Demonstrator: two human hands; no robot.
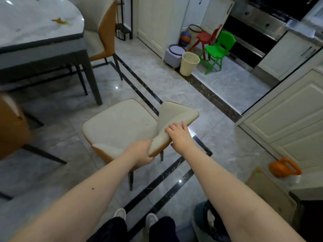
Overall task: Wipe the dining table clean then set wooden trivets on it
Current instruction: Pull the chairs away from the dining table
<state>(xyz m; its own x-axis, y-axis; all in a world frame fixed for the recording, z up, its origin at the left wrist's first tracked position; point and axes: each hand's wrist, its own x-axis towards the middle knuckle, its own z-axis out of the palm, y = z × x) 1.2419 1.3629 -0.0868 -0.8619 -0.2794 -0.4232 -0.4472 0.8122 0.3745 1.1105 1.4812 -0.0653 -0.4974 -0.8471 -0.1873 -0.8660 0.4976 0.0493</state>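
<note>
Far left of the chair I hold, the marble table carries a yellow scrap near its edge. My left hand has its grip curled round the lower end of the chair's backrest, and my right hand lies over the top edge just beside it, fingers bent onto the cushion. Beyond the chair to the right stand a cream bin and a green child's chair.
</note>
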